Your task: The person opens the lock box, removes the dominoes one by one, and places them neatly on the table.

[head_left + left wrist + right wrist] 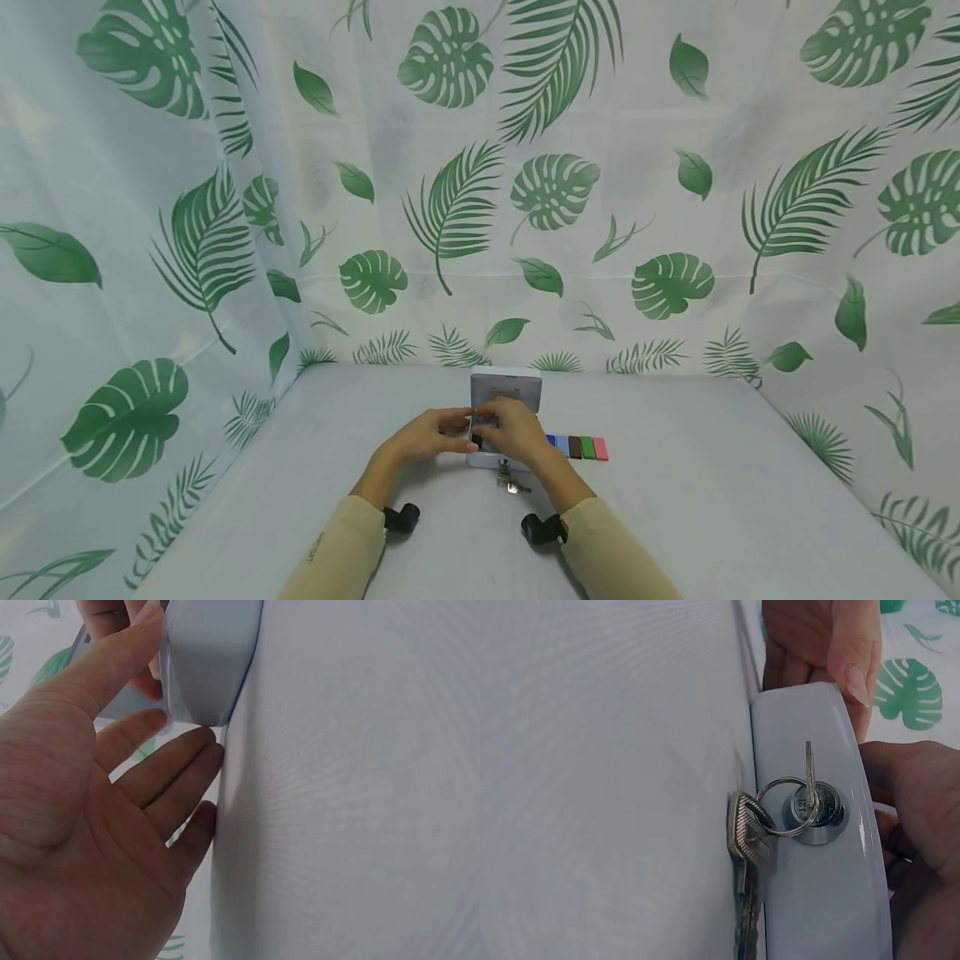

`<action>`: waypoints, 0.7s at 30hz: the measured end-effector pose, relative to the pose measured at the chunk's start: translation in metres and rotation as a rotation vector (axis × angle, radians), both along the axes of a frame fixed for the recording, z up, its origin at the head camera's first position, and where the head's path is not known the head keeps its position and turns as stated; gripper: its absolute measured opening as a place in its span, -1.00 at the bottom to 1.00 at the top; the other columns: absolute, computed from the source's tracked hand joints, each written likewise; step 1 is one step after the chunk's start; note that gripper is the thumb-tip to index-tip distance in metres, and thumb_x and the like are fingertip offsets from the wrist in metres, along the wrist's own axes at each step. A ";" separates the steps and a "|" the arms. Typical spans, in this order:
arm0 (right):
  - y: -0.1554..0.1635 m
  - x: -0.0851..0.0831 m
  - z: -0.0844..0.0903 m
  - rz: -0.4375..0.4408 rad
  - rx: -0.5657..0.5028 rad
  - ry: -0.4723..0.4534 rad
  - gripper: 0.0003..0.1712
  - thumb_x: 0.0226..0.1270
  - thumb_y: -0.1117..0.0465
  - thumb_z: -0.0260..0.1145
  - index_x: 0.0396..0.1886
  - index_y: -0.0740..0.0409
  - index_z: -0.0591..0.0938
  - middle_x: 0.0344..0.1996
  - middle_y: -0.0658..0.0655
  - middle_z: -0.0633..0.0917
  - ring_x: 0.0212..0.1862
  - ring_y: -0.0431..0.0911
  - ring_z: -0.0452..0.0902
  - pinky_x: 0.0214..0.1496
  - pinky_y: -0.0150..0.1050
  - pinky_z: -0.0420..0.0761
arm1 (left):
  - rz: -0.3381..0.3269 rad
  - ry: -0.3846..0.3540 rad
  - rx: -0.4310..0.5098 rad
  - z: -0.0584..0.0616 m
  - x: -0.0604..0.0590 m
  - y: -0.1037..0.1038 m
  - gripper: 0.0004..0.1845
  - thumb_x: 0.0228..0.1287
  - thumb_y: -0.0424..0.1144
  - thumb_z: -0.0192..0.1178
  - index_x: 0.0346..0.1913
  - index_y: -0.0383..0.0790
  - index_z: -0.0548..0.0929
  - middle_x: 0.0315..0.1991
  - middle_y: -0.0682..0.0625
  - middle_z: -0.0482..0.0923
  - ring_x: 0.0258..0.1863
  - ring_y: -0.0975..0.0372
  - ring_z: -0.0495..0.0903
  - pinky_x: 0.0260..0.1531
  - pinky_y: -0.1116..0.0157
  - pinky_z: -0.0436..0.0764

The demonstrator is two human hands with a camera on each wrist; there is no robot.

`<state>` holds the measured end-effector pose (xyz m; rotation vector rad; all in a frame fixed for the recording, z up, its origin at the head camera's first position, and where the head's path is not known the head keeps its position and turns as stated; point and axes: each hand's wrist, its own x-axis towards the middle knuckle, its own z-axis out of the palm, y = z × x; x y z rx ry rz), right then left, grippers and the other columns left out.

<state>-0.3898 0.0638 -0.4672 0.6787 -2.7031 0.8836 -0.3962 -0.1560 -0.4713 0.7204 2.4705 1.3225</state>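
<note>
While hands cover it, box interior stays hidden.

A pale grey table carries a small grey box at its centre, a row of coloured blocks just at its 3 o'clock.

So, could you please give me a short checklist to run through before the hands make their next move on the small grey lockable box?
1. Lid of the small grey metal cash box raised: ok.
2. Silver key seated in the round front lock: ok, spare key hanging from the ring.
3. Left hand steadying the box's left side: ok, fingers straight against it.
4. Right hand over the box opening: cannot tell what it holds.
5. Row of coloured rectangular blocks within reach, right of the box: ok.
6. Box contents: cannot tell, hidden by the hands.
</note>
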 end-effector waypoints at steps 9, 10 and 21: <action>0.001 -0.001 -0.002 0.007 0.045 -0.015 -0.61 0.24 0.16 0.58 0.03 0.19 0.79 -0.27 0.06 0.77 -0.25 -0.11 0.62 -0.23 -0.16 0.65 | 0.007 0.008 0.000 -0.001 -0.001 0.001 -0.14 0.26 0.05 0.49 0.55 -0.11 0.41 0.42 -0.16 0.53 0.43 -0.03 0.52 0.41 -0.15 0.44; 0.001 -0.002 -0.002 0.011 0.047 -0.023 -0.62 0.23 0.16 0.58 0.01 0.19 0.79 -0.32 0.05 0.75 -0.30 -0.13 0.59 -0.28 -0.19 0.61 | 0.005 0.010 0.002 -0.002 -0.001 0.001 -0.15 0.26 0.05 0.49 0.55 -0.12 0.41 0.42 -0.17 0.53 0.42 -0.04 0.52 0.41 -0.15 0.44; 0.000 -0.005 -0.004 0.016 0.086 -0.132 -0.60 0.24 0.14 0.58 0.05 0.17 0.79 -0.49 -0.05 0.64 -0.43 -0.18 0.47 -0.45 -0.30 0.47 | -0.004 0.017 0.003 -0.002 -0.001 0.001 -0.16 0.29 0.01 0.48 0.55 -0.15 0.39 0.41 -0.19 0.53 0.42 -0.05 0.52 0.42 -0.15 0.42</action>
